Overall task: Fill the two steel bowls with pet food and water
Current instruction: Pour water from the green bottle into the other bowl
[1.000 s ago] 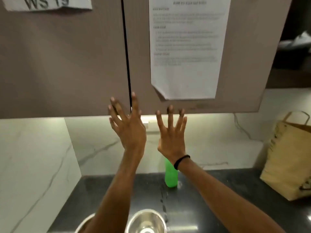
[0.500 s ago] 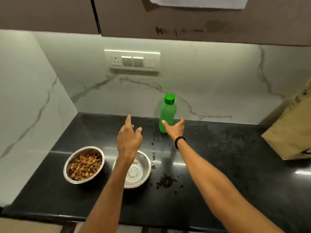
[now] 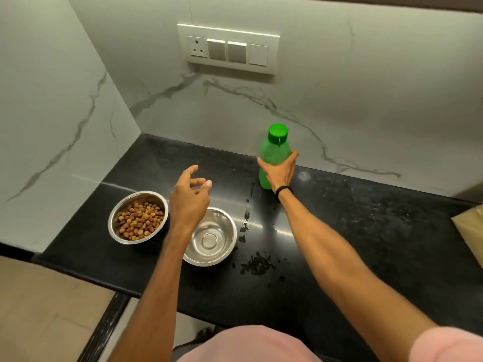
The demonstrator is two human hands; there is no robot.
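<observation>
Two steel bowls stand on the black counter (image 3: pixel 366 231). The left bowl (image 3: pixel 138 217) holds brown and yellow pet food. The right bowl (image 3: pixel 211 237) is shiny inside; I cannot tell if it holds water. A green bottle (image 3: pixel 274 150) with a green cap stands upright near the back wall. My right hand (image 3: pixel 278 171) grips the bottle's body, thumb on its left side and fingers round its right. My left hand (image 3: pixel 192 197) hovers above the gap between the bowls, fingers loosely curled, holding nothing.
A spill of dark crumbs and drops (image 3: pixel 257 265) lies to the right of the right bowl. A brown paper bag (image 3: pixel 470 231) stands at the right edge. A switch panel (image 3: pixel 228 48) sits on the marble back wall; a side wall closes the left.
My view dropped from the upper cabinets to the counter. Both hands came down. My right hand reached the green bottle and closed round it; my left hand lowered over the bowls.
</observation>
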